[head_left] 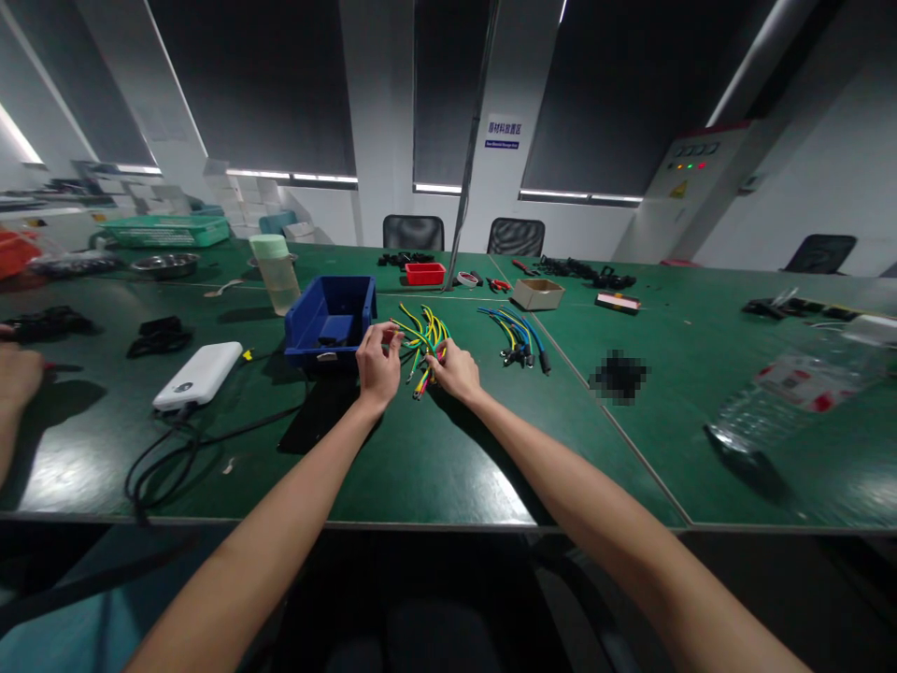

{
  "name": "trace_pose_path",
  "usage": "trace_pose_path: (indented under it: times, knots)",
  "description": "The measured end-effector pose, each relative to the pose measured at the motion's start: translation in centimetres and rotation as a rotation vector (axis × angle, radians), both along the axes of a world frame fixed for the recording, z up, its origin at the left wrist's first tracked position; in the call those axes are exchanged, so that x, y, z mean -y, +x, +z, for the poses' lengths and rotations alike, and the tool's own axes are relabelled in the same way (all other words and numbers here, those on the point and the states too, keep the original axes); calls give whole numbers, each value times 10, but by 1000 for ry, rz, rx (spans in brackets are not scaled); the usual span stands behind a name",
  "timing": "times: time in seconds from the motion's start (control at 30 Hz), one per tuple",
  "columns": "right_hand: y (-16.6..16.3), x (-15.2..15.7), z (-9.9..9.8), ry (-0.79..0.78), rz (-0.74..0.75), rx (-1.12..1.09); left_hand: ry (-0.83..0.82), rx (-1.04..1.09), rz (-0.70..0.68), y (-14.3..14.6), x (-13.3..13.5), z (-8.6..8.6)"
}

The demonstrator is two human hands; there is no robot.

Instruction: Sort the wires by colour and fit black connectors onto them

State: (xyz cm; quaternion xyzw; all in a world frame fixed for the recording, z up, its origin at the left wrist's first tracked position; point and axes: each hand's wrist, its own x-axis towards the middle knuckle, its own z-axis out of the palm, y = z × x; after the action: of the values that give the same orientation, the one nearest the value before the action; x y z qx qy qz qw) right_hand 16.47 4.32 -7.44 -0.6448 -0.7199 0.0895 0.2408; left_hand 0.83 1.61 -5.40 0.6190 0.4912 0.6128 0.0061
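Note:
A loose pile of yellow-green wires [433,325] with metal terminals lies on the green table in front of me. My left hand [379,366] is closed in a pinch at the pile's left side, its fingertips on the end of a wire. From the right, my right hand [457,370] grips wires near their terminal ends, thumb and fingers pressed together. Part of the pile is hidden by my fingers. Right of it lies a second group of blue, yellow and black wires [517,332], apart from both hands. A blue bin [298,329] stands just left of my left hand.
Left of me are a white power bank [203,372] with a black cable, a dark phone-like slab [314,419] and a bottle with a green lid [278,280]. A cardboard box [538,295] and red tray [424,273] stand farther back. A clear plastic bottle [791,397] lies right. Another person's hand [18,379] shows far left.

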Motion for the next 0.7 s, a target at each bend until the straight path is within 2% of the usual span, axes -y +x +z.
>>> trace_pose_path:
  times: [0.3, 0.7]
  knots:
    - [0, -2, -2, 16, 2, -63, 172, -7, 111, -5, 6, 10]
    - [2, -9, -8, 115, -23, -187, 259, 38, 223, -13, 8, 18]
